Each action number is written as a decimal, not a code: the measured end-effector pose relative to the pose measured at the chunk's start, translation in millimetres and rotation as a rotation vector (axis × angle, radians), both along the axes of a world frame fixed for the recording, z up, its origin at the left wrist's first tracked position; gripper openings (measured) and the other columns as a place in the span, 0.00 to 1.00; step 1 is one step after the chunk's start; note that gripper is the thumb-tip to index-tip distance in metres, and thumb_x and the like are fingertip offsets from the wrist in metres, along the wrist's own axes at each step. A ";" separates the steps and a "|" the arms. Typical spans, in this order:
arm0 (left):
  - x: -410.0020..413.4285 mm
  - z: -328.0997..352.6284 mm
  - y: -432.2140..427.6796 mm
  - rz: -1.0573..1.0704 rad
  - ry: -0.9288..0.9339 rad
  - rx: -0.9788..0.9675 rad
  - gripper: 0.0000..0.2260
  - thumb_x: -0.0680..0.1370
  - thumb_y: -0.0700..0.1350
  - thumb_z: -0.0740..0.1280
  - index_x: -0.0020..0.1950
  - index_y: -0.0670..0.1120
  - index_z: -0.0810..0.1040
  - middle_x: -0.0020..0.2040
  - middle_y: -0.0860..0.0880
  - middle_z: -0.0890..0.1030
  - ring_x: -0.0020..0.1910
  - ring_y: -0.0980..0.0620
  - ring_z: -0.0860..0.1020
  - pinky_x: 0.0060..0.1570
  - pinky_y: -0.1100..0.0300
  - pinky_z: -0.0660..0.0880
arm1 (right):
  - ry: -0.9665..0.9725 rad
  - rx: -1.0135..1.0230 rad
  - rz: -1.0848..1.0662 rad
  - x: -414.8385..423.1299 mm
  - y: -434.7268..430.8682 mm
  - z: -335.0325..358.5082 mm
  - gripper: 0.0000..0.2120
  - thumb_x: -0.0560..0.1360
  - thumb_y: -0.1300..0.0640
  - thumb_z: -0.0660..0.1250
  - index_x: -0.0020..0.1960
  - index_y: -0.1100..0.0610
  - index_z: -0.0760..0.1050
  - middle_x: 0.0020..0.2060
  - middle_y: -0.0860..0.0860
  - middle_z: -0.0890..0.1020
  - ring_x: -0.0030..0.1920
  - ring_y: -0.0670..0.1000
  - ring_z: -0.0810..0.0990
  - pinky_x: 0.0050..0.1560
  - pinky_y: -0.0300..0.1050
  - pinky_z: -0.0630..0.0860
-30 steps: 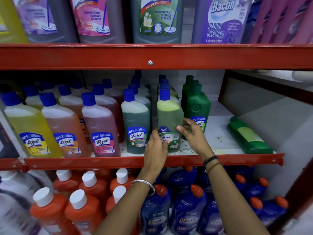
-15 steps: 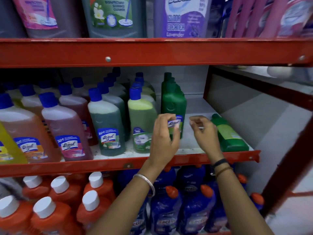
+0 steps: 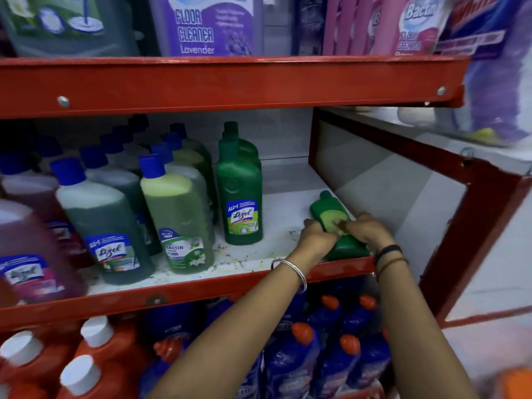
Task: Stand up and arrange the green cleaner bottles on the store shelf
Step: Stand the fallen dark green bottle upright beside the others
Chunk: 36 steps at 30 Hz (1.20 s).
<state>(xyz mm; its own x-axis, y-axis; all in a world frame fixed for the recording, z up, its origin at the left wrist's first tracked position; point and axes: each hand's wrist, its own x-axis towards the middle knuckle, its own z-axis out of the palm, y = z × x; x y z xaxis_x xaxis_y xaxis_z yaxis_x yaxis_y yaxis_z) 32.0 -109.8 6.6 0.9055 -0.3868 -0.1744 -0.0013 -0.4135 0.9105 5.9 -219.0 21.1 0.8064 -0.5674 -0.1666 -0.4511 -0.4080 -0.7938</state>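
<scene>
A dark green cleaner bottle (image 3: pixel 326 210) lies on its side at the right end of the middle shelf (image 3: pixel 288 203), cap pointing to the back. My left hand (image 3: pixel 315 236) grips its left flank and my right hand (image 3: pixel 367 228) grips its right flank over the pale label. Left of it a row of the same green bottles (image 3: pixel 240 194) stands upright, the front one showing a blue label. A light green bottle (image 3: pixel 180 214) with a blue cap stands further left.
Blue-capped bottles of grey-green, pink and purple liquid fill the shelf's left half. The red front rail (image 3: pixel 201 286) runs under my wrists. Large cans stand on the shelf above, orange and blue bottles below. The red frame post (image 3: pixel 466 226) closes the right side.
Both hands left the standing bottles and moved right onto the lying green bottle, closing on it. The view has swung right.
</scene>
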 end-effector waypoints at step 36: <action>-29.8 -37.5 173.6 0.240 -0.746 -0.185 0.11 0.75 0.39 0.66 0.57 0.44 0.73 0.54 0.50 0.74 0.52 0.53 0.76 0.52 0.56 0.78 | -0.680 0.041 0.261 -5.0 161.1 -28.7 0.23 0.66 0.43 0.71 0.56 0.53 0.75 0.56 0.52 0.72 0.56 0.48 0.76 0.47 0.30 0.72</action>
<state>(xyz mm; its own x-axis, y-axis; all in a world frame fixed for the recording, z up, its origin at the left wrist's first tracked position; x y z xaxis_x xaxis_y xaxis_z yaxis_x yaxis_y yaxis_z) 2.2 63.8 -30.9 0.8201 -0.1308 0.5570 -0.5665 -0.3226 0.7583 0.9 -57.9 -7.6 0.8473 -0.3465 0.4025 0.2554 -0.3987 -0.8808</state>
